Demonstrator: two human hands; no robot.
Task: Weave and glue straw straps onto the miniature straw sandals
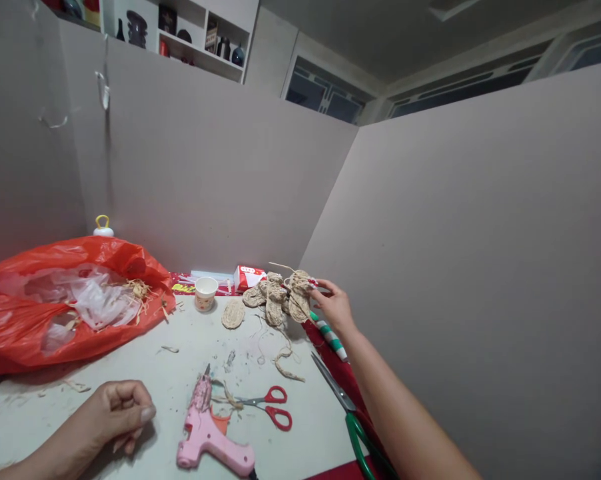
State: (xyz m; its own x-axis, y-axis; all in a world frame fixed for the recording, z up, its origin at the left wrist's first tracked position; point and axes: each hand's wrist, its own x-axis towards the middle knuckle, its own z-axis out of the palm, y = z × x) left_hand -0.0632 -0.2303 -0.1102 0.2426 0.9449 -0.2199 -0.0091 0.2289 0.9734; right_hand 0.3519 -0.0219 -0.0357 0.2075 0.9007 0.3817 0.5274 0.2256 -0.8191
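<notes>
At the back right of the table, my right hand [334, 305] has its fingertips on a small woven straw slipper [299, 301] with a bit of red on it. More small woven straw slippers [274, 297] are bunched to its left. Beside them lies a flat oval straw sole [233, 313], and a braided straw cord [285, 363] trails forward. My left hand [123, 415] rests over the front left of the table, fingers curled in, with nothing visible in it. Closest to it is a pink glue gun [203, 433]. Red-handled scissors [273, 405] lie right of the glue gun.
Large green-handled scissors [353, 420] lie along the right edge. A red plastic bag [80, 300] with straw and clear plastic fills the left. A paper cup [206, 293] and a red-and-white box [249, 277] stand at the back, before grey partitions [220, 167].
</notes>
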